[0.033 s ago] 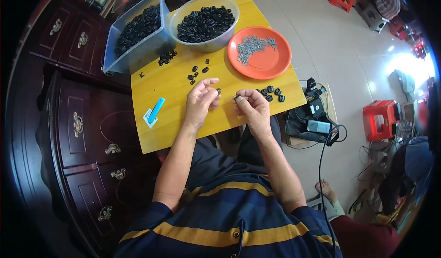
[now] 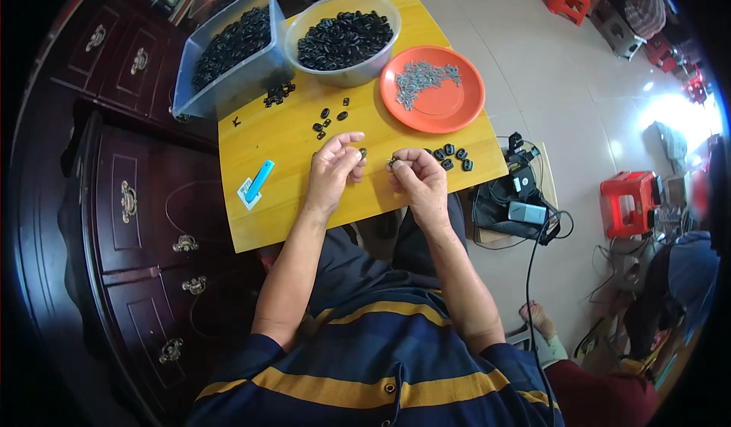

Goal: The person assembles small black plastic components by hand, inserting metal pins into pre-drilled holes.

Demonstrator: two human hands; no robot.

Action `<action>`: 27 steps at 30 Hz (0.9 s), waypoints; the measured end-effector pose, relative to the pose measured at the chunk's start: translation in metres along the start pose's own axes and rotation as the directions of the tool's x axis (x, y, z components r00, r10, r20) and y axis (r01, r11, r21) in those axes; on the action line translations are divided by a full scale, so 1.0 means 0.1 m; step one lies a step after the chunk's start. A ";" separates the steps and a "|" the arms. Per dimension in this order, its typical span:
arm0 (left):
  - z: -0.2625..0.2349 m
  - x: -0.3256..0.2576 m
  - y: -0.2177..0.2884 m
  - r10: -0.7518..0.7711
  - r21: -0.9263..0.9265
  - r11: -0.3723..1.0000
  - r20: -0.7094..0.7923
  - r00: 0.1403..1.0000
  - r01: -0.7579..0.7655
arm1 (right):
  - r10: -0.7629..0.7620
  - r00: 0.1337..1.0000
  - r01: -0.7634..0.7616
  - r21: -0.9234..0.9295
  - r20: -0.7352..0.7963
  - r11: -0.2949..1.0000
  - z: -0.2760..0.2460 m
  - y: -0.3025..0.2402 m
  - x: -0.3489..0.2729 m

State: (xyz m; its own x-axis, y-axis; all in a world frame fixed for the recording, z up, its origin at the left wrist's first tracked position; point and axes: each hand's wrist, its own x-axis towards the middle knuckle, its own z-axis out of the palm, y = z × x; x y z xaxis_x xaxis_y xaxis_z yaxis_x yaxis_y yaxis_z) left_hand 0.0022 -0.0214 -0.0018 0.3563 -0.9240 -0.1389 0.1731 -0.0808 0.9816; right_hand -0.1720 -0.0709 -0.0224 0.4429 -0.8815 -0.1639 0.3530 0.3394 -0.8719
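Observation:
Over the near edge of the yellow table (image 2: 304, 210), my left hand (image 2: 333, 164) pinches a small dark oval piece (image 2: 363, 154) between thumb and fingers. A short gap away, my right hand (image 2: 420, 177) is closed on a tiny black piece (image 2: 392, 161) with a thin pale bit at its tip; its details are too small to make out. Beside my right hand, several black oval pieces (image 2: 449, 150) lie in a group. Some loose black pieces (image 2: 342, 116) lie beyond my left hand. A shallow orange plate (image 2: 434, 115) holds a heap of small grey metal parts (image 2: 419, 78).
A round clear tub (image 2: 346, 77) and a blue-tinted bin (image 2: 251, 84), both full of black pieces, stand at the back left. A blue-handled tool (image 2: 260, 182) lies on the table's left. Dark drawers (image 2: 137, 252) flank the left side; a bag with cables (image 2: 510, 206) sits right.

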 end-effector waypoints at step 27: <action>-0.10 -0.17 -0.35 0.215 0.100 0.967 0.172 0.961 -0.234 | 0.036 0.999 -0.034 -0.113 0.017 0.993 0.08 0.03 -0.04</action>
State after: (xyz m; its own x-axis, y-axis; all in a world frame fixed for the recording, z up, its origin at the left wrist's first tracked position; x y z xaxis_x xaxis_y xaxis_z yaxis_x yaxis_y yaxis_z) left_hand -0.0005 0.0006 -0.0353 0.2219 -0.9699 0.1004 -0.0080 0.1012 0.9948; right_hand -0.1662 -0.0634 -0.0206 0.4696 -0.8628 -0.1871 0.2426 0.3299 -0.9123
